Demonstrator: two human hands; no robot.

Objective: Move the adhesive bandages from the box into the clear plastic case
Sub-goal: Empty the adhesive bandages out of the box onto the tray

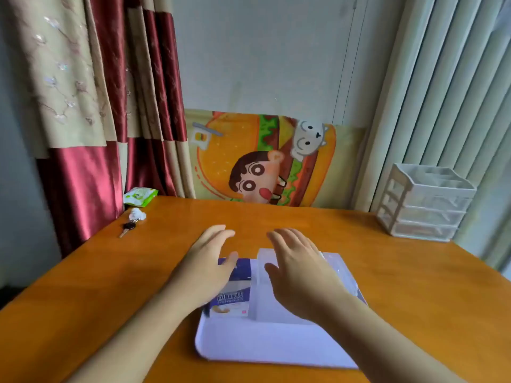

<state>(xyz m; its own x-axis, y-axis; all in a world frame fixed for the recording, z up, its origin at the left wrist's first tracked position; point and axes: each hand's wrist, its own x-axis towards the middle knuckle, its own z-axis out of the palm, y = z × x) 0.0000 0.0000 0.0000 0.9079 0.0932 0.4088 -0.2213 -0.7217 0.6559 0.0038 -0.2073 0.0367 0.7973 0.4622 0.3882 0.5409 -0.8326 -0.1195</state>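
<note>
- White plastic tray (265, 346), lower centre of the frame, lying flat on the orange-brown wooden table (414, 299).
- Blue-and-white bandage box (232, 297), on the tray's left part, lying flat with printed face up; its far end is hidden under the left hand.
- Clear plastic case (340, 268), on the tray just right of the box, largely covered by the right hand; whether its lid is up cannot be told.
- Left hand (208, 261), palm down over the box, fingers straight and spread, gripping nothing.
- Right hand (298, 268), palm down over the case, fingers straight and spread, gripping nothing.
- Key (127, 228) and crumpled white tissue (137, 214), left edge of the table.
- Green-and-white packet (139, 195), far left corner.
- White drawer organiser (425, 203), far right of the table.
- Cartoon burger mat (262, 158), propped against the wall.
- Red-and-beige curtain (91, 106), upper left.
</note>
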